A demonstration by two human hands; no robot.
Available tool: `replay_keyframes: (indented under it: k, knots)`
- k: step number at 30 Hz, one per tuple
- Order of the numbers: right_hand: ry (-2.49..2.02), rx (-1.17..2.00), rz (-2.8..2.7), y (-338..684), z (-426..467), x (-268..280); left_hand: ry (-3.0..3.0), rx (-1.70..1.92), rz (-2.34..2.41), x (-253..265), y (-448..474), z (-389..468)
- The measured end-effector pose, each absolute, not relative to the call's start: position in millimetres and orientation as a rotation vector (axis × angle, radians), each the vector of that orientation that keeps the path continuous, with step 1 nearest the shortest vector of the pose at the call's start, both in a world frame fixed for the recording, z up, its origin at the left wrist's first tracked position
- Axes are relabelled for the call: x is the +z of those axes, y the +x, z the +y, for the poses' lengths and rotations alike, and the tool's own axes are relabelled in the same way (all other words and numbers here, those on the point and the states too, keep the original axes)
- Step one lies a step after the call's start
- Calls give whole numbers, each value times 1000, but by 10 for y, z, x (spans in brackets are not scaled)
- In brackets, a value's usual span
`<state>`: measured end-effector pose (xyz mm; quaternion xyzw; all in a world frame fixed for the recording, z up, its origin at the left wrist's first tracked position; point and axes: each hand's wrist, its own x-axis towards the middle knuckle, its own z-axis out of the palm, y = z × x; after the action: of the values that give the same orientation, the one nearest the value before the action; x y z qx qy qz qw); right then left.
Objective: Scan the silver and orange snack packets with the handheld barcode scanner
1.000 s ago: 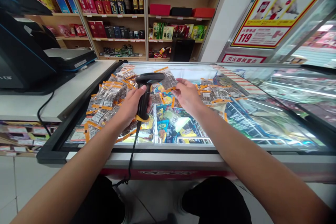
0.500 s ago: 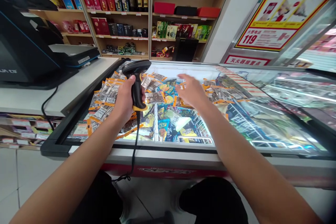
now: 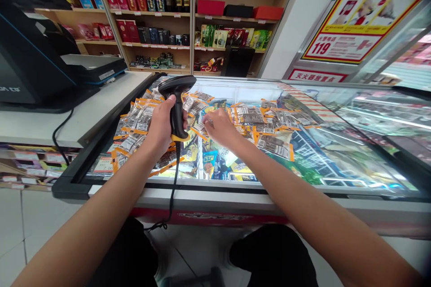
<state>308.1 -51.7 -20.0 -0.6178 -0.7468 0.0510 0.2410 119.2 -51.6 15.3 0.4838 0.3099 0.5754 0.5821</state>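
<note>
My left hand [image 3: 160, 122] is wrapped round the grip of a black and yellow barcode scanner [image 3: 177, 114], which is held upright over the freezer's glass top. To its right, my right hand [image 3: 220, 126] has its fingers closed on the end of a small clear packet with orange edges [image 3: 200, 130]. That packet is tilted, and its dark contents are too small to name. A heap of similar packets [image 3: 139, 116] lies to the left, partly behind my left forearm. More of these packets [image 3: 247, 114] are spread on the glass beyond my right hand.
Below the glass, the chest freezer [image 3: 215, 193] holds colourful bags and wire baskets. A white counter [image 3: 111, 94] with a dark checkout machine [image 3: 30, 63] stands at left. The scanner's cable [image 3: 173, 184] hangs over the freezer's front edge. Shelves [image 3: 151, 15] of goods stand behind.
My right hand has moved left and nearer to me, and its fingers have closed on a packet, which has turned. My left hand and the scanner have hardly moved.
</note>
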Motion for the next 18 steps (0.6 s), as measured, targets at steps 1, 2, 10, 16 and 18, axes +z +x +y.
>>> replay_keyframes:
  k: [1, 2, 10, 16, 18]
  knots:
    - [-1754, 135, -1996, 3079, -524, -214, 1133, 1343, 729, 154, 1192, -516]
    - [-1831, 115, -1955, 3076, -528, -230, 1136, 1343, 732, 157, 1193, -518]
    - [-1863, 165, -1952, 3197, -432, -221, 1201, 1285, 762, 183, 1205, -555]
    - [-1532, 255, -1778, 3350, -424, -143, 1414, 1142, 772, 172, 1185, -613]
    - [-1534, 246, -1750, 3372, -430, -127, 1469, 1104, 773, 169, 1179, -627]
